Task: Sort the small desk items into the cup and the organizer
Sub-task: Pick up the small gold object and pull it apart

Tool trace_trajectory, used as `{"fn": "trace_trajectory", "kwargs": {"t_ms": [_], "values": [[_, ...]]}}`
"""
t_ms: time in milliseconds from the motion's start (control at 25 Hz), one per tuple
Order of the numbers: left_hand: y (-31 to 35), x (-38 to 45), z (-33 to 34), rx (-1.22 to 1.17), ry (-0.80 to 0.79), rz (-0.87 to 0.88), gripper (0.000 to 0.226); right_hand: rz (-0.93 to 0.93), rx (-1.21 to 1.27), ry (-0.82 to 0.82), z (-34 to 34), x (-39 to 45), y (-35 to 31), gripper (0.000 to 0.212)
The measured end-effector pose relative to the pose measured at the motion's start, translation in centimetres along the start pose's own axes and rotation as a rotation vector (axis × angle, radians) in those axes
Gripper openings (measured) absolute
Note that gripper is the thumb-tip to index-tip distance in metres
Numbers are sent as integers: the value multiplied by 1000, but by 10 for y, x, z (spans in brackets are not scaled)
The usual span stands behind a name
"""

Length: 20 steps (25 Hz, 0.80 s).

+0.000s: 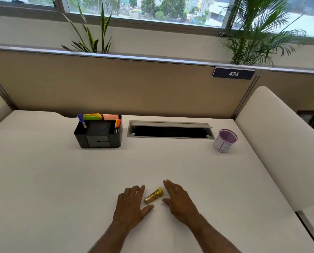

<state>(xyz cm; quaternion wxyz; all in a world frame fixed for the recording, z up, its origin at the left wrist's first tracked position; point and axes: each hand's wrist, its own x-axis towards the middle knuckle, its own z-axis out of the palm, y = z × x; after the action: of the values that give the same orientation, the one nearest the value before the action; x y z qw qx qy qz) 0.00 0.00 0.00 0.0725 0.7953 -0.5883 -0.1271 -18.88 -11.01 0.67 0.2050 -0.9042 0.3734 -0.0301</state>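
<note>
Head view: left hand point(131, 205) and right hand point(179, 200) lie flat on the white bench point(42, 179), fingers released, empty. Small yellow-capped tube point(154, 195) lies tilted between them, near centre, untouched. Black organizer point(99, 133) far left, holding markers and sticky notes; purple-rimmed cup point(225, 140) far right.

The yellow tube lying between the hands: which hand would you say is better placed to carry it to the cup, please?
Probably the right hand: it rests open beside the yellow tube, and the cup stands far right. The left hand would cross over.
</note>
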Motion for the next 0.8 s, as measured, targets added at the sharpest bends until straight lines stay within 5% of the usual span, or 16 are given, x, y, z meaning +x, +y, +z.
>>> {"fn": "trace_trajectory", "kwargs": {"t_ms": [360, 800], "values": [[15, 30, 3, -202, 5, 121, 30, -151, -134, -13, 0, 31, 13, 52], [39, 22, -12, -786, 224, 91, 33, -230, 352, 214, -39, 19, -28, 25]]}}
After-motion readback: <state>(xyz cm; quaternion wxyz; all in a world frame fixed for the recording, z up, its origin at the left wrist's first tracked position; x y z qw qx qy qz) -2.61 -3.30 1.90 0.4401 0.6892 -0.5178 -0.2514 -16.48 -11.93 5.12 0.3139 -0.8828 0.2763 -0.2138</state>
